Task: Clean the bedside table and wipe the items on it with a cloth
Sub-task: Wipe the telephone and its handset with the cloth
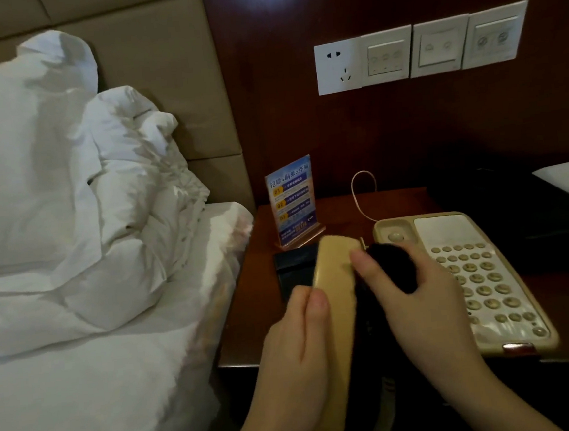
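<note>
Handset (335,300) lifted off telephone base (470,268), clamped in left hand (294,345) grip for access; dark cloth (394,267) pinched by right hand (418,303), pressed alongside.

I note a beige handset (333,279) lifted off its phone base (471,278), a dark cloth (392,264) pressed at its three o'clock, above the reddish-brown bedside table (344,210).

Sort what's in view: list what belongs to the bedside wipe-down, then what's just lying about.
Job: handset gripped by left hand; dark cloth held by right hand; phone base; sign stand; bedside table.
Lying about: pillows; wall switches.
</note>
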Demonstrator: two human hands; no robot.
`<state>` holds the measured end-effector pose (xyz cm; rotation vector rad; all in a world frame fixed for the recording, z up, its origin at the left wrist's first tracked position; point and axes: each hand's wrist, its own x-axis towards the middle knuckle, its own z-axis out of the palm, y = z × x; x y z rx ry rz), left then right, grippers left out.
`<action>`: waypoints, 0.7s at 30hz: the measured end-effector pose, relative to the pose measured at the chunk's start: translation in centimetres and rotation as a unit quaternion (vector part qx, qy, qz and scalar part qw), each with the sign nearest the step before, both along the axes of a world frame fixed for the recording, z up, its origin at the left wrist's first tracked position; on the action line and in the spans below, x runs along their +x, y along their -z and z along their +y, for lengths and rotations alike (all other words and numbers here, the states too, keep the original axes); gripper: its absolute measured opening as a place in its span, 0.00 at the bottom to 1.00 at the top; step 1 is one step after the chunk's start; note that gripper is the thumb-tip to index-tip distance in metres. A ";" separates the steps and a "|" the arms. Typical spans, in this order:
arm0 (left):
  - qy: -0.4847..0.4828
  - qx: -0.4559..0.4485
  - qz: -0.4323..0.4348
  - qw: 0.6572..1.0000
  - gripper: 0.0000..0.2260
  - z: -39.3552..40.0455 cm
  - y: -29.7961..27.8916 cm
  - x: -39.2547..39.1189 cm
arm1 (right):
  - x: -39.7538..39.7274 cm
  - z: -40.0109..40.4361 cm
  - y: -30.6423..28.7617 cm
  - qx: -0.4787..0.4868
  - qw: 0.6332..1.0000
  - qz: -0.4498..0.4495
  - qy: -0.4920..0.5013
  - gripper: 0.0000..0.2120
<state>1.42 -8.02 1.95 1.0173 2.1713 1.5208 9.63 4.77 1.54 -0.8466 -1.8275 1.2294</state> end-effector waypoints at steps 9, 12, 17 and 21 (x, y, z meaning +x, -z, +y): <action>0.049 0.036 -0.025 0.998 0.12 0.1 0.4 0.5 | -0.2 -2.1 0.6 -0.083 0.990 0.034 -0.105 0.29; 0.058 0.041 -0.042 0.997 0.12 0.1 0.1 0.6 | -0.4 -1.4 0.0 -0.116 0.985 0.097 -0.086 0.26; 0.052 0.022 -0.079 0.995 0.13 0.4 0.1 1.3 | -1.0 0.4 0.2 -0.190 0.973 0.129 -0.031 0.16; 0.010 0.024 -0.147 0.989 0.16 0.5 0.0 1.9 | -1.1 -0.2 0.3 -0.180 0.972 0.149 0.003 0.17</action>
